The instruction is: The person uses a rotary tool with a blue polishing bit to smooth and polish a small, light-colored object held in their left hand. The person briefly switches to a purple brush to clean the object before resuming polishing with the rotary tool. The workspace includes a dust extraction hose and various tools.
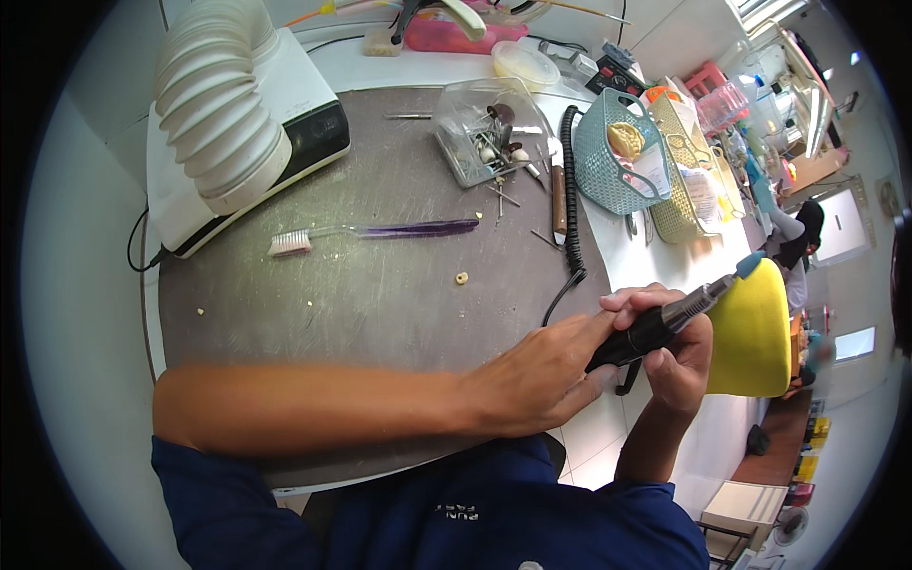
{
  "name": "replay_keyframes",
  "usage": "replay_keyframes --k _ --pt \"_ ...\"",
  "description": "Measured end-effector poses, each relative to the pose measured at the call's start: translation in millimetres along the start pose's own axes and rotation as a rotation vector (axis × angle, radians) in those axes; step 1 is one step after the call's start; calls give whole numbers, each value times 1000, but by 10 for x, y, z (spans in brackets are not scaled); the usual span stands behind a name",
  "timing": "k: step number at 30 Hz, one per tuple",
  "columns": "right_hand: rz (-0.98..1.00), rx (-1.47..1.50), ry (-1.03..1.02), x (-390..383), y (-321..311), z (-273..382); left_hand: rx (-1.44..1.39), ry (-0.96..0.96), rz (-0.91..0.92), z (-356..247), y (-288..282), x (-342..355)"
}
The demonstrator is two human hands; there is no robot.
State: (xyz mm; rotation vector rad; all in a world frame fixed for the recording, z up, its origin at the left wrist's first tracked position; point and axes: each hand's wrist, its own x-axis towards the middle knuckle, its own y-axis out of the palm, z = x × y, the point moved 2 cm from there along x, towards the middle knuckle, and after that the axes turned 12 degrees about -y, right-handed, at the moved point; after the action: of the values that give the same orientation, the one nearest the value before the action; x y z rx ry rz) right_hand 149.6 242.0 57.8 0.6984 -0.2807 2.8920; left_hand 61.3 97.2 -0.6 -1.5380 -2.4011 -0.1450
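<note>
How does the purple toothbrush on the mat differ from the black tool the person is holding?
The toothbrush lies alone and untouched on the grey mat; the black handpiece is gripped by the left hand and right hand off the mat's edge. The toothbrush is thin, translucent purple with white bristles; the handpiece is thicker, black and silver. Both are long and slender.

A single view comes from a wide fisheye camera worn on the person's head, the left of a side-by-side pair. It looks steeply down and forward over a dark round work mat [380, 285] that fills the centre of the frame. The person's own blue shirt [456, 513] sits close along the lower edge. The lens bends straight lines near the rim, and black corners ring the picture. The room recedes at the far right edge, small and distant.
</note>
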Motion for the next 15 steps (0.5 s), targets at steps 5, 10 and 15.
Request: replay_keyframes --k 5,10,15 --pt "63 170 25 149 -68 -145 -106 -151 68 -6 -43 49" --pt "103 67 126 249 -126 -127 -214 -197 58 45 -28 113" --pt "47 -178 170 377 -20 -122 -278 -424 96 10 -104 141"
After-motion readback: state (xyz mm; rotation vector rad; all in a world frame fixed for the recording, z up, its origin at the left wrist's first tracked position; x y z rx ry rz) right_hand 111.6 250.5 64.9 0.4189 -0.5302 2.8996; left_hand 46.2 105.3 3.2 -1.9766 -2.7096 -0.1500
